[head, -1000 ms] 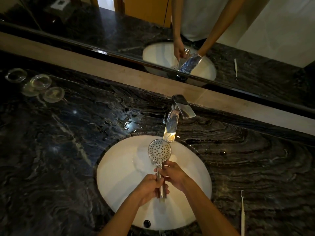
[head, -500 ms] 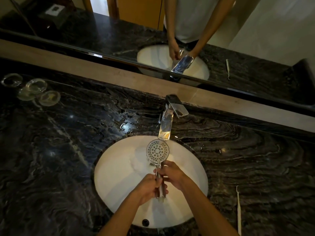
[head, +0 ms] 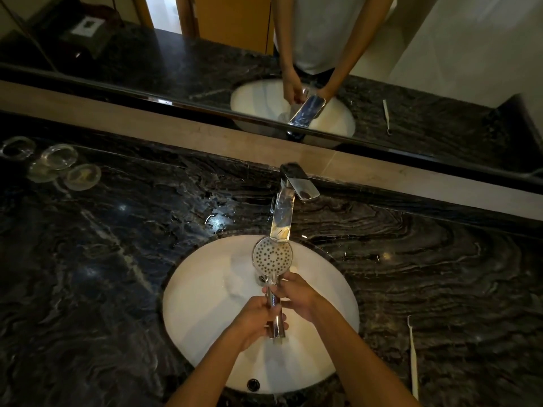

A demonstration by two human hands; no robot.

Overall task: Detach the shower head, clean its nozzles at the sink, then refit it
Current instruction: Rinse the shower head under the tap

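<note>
Both hands, left [head: 256, 318] and right [head: 296, 296], grip the shower head [head: 272, 256] over the sink [head: 205, 304]; head now nearer the tap [head: 283, 218], water possibly running

The sink [head: 205, 304] sits at centre frame in the tabletop [head: 440, 274], the faucet [head: 283, 218] above it, glass lids [head: 58, 165] upper left, a thin pick [head: 412, 356] lower right.

Wearing no sleeves over either forearm [head: 364, 356], no rings or watch showing; in the mirror [head: 440, 83], wearing a white top [head: 326, 33].
</note>
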